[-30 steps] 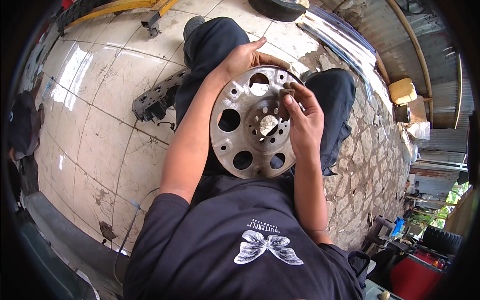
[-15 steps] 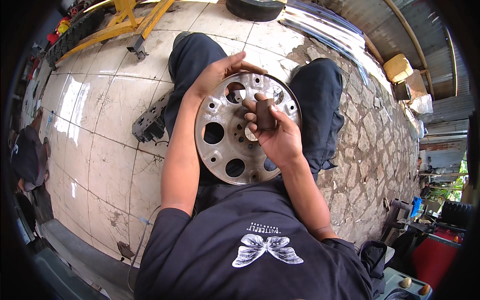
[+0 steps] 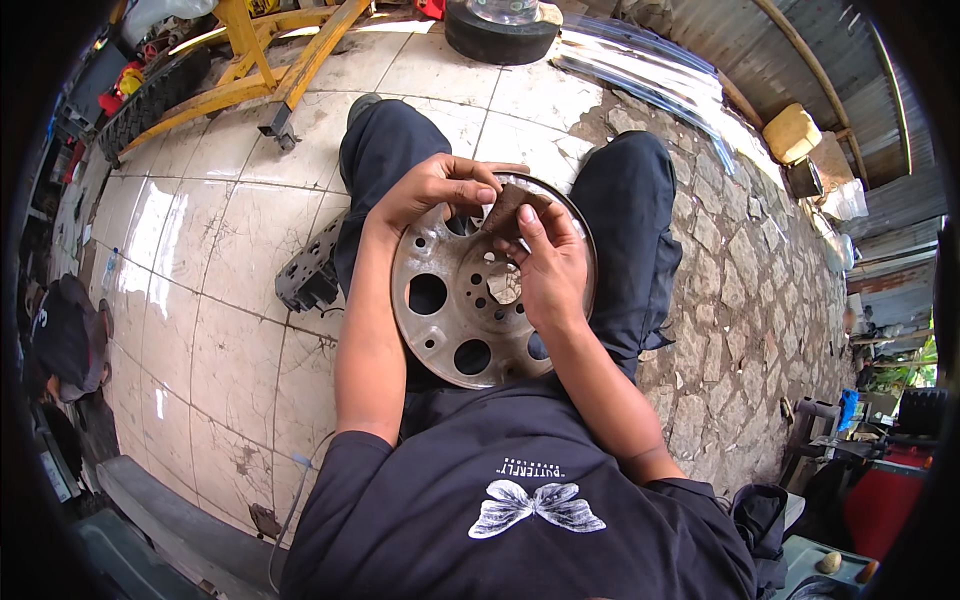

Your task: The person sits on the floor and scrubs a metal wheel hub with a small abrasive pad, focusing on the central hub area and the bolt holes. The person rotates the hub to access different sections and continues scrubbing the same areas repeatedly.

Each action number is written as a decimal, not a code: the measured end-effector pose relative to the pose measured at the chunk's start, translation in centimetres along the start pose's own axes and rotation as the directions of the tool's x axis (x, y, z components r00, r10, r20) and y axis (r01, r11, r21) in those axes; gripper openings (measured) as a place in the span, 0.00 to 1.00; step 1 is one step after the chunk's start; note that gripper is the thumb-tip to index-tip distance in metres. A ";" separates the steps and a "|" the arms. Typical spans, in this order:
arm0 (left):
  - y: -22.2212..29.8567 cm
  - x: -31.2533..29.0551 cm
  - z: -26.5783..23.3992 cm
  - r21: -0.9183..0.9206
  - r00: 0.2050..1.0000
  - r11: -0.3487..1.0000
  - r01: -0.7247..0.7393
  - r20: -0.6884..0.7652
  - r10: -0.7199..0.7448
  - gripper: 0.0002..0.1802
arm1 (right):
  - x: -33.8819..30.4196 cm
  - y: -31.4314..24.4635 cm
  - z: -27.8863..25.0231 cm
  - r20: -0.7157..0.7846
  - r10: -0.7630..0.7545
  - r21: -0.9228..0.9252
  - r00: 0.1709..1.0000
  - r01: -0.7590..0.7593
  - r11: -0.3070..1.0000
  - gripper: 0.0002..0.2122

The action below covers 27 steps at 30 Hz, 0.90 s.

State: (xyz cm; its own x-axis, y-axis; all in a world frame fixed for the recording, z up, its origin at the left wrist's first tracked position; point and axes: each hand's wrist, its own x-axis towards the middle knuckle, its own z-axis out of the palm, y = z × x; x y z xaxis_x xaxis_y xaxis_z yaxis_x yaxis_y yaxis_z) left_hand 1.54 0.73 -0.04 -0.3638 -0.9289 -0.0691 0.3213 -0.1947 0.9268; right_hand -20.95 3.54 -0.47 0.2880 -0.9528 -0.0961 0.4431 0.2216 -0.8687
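The person in front of me has a small brown piece [image 3: 512, 208] in the fingers of the right hand [image 3: 548, 262], its thumb pressed on the near face and the other fingers curled round behind. The left hand [image 3: 440, 193] comes in from the other side, thumb and forefinger close together at the piece's upper left corner; whether they grip it or merely meet it, I cannot tell.

Both hands are over a round metal disc [image 3: 440, 313] lying in the lap, between the trousered knees [image 3: 625, 195]. The brown piece sits above the disc's upper part, flat, thin and straight-edged, with a dull, rough-looking face. The disc is grey and worn, faintly shiny in patches — large round holes circle its outer band, and smaller ones ring the opening at its centre.

The hands cover much of the disc's upper and right side, so some holes are lost to view. The right fingertips are partly tucked out of sight — and a dark, perforated block [image 3: 308, 268] on the tiled floor [image 3: 235, 340] is cut off by the person's leg.
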 end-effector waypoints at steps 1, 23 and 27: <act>-0.2 0.0 -0.1 0.009 1.000 1.000 0.008 -0.011 -0.008 0.14 | 0.0 -0.1 0.0 0.008 0.010 -0.011 1.000 -0.010 1.000 0.11; -0.5 0.3 -0.7 -0.081 0.988 0.994 -0.074 0.130 0.084 0.11 | 1.0 0.6 -1.2 0.177 -0.008 0.106 0.984 -0.011 0.994 0.12; -0.3 0.2 -0.3 -0.063 0.983 0.992 -0.112 0.137 0.120 0.09 | 1.0 0.3 -1.5 0.228 0.017 0.076 0.974 -0.035 0.996 0.11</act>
State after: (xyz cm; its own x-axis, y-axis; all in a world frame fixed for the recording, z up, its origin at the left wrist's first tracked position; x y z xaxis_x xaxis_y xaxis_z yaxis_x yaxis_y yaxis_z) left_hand 1.65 0.53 -0.41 -0.4388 -0.8937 0.0934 0.4147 -0.1092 0.9034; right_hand -21.78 2.30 -1.60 0.4814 -0.8765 0.0026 0.4963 0.2701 -0.8251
